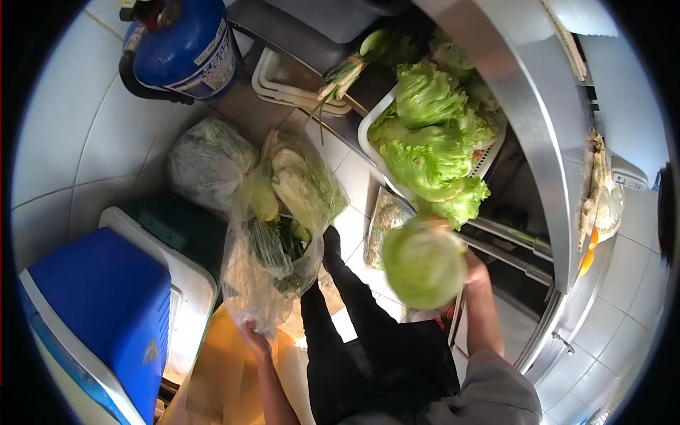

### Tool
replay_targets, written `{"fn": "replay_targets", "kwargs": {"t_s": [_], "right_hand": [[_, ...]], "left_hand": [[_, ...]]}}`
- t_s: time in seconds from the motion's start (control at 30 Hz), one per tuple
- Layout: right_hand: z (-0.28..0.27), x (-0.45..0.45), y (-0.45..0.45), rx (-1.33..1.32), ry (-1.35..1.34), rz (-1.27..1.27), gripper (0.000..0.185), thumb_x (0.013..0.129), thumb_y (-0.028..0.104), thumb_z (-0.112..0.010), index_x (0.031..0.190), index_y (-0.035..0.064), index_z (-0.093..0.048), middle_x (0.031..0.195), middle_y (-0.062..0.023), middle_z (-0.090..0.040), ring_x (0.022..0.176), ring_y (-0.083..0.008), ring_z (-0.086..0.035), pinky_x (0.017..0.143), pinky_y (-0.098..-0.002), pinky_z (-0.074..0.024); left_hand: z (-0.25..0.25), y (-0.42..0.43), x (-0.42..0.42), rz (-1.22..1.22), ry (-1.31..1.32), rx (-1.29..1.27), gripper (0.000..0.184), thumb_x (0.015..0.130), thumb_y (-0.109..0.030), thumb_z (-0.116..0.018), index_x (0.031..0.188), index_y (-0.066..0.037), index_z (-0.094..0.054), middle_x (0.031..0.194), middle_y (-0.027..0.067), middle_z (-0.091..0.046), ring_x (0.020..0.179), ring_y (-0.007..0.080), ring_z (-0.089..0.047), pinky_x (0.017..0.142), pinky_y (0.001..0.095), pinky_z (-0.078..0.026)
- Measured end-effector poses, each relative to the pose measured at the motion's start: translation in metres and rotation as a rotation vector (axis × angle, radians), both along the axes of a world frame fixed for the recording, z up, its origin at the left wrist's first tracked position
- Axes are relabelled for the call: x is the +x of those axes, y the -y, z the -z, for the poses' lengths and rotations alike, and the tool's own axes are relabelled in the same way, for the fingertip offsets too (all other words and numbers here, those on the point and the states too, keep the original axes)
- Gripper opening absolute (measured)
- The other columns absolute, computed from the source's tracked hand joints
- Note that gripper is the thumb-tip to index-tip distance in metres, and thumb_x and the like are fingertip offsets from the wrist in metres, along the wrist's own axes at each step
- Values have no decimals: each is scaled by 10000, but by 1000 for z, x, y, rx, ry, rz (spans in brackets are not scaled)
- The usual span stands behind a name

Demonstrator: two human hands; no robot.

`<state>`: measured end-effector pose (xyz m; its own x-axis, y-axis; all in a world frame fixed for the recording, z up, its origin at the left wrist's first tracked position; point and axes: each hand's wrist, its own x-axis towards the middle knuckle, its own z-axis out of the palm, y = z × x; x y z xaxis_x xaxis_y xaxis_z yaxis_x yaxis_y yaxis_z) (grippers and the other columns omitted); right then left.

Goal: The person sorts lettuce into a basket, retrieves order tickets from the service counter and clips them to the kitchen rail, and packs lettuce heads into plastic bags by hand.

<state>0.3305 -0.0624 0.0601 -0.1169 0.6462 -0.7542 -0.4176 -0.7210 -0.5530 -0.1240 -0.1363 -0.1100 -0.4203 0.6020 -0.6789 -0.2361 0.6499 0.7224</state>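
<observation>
A pale green head of lettuce (423, 263), slightly blurred, is held by my right hand (476, 272) at its right side. My left hand (256, 340) grips the lower edge of a clear plastic bag (241, 283). Inside the bag are pale and dark green leafy vegetables (294, 184). Above the held lettuce, a white basket (368, 145) is piled with leafy lettuce (432, 156). A small clear bag (386, 219) with something brownish in it lies to the left of the held lettuce.
A blue gas cylinder (191, 60) stands at upper left. Another filled plastic bag (211, 159) sits below it. Blue (99, 297) and dark green (170, 227) lidded coolers are at left. Stacked white trays (276, 88) lie near spring onions (343, 78). A metal counter edge (545, 142) curves along the right.
</observation>
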Motion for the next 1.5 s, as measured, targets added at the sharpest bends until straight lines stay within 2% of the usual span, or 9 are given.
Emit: {"fn": "replay_targets", "kwargs": {"t_s": [0.13,0.4,0.5,0.6,0.7,1.07,1.2,1.33,1.5], "right_hand": [[-37,24,2,452,-207,580,393,830,278,-527,1161,75,-470,1142,-85,-515,1029,-207,-499,880,-384,-430],[36,122,-12,446,760,650,318,758,166,-531,1056,67,-480,1079,-46,-475,1008,-195,-438,861,-376,-363],[55,141,-14,420,571,772,368,770,186,-521,1117,85,-454,1140,-47,-451,1071,-210,-407,921,-383,-308],[41,113,-31,533,504,748,471,824,310,-490,1225,94,-374,1230,-60,-401,1134,-221,-370,957,-382,-286],[43,75,-64,468,748,781,621,847,535,-370,1297,118,-278,1304,-65,-309,1194,-232,-303,992,-380,-251],[64,145,-42,366,591,731,664,843,587,-282,1329,139,-222,1348,-37,-267,1251,-211,-205,1011,-415,-165],[35,91,-22,145,1276,897,576,871,528,-287,1219,83,-397,1169,-63,-439,1055,-204,-413,891,-348,-313],[27,-25,8,464,1580,336,527,876,475,-337,1016,-7,-500,939,-75,-486,836,-164,-440,773,-300,-355],[131,-216,-41,483,653,-483,126,792,-3,-489,898,2,-557,897,-149,-528,841,-262,-514,701,-321,-424]], "left_hand": [[-7,1,3,35,-73,18,211,793,-162,-417,951,-27,-454,930,66,-458,845,166,-444,753,292,-379],[-27,-8,14,62,-146,-44,217,818,-197,-403,945,-29,-454,905,71,-466,789,168,-461,705,295,-387],[-9,-1,10,-16,-104,24,240,796,-214,-434,922,-14,-472,896,75,-460,781,175,-459,683,304,-380],[-2,13,-10,361,-304,-299,257,752,-199,-472,898,11,-492,894,83,-459,810,187,-452,700,306,-375],[-19,-5,20,-12,-151,-130,267,728,-182,-486,892,28,-504,873,88,-467,820,202,-455,718,304,-374],[-9,-9,-2,-296,163,22,281,719,-184,-442,947,-38,-517,927,73,-554,873,201,-528,801,318,-415],[-4,-7,-11,-337,265,15,294,730,-195,-421,961,-48,-525,937,63,-570,871,196,-550,804,339,-432],[5,6,-3,-241,226,17,298,711,-157,-420,966,-36,-517,941,69,-557,877,204,-535,814,332,-418],[-9,9,14,-313,147,-31,443,638,-61,-453,1079,-22,-426,984,87,-494,934,216,-477,835,350,-400]]}}
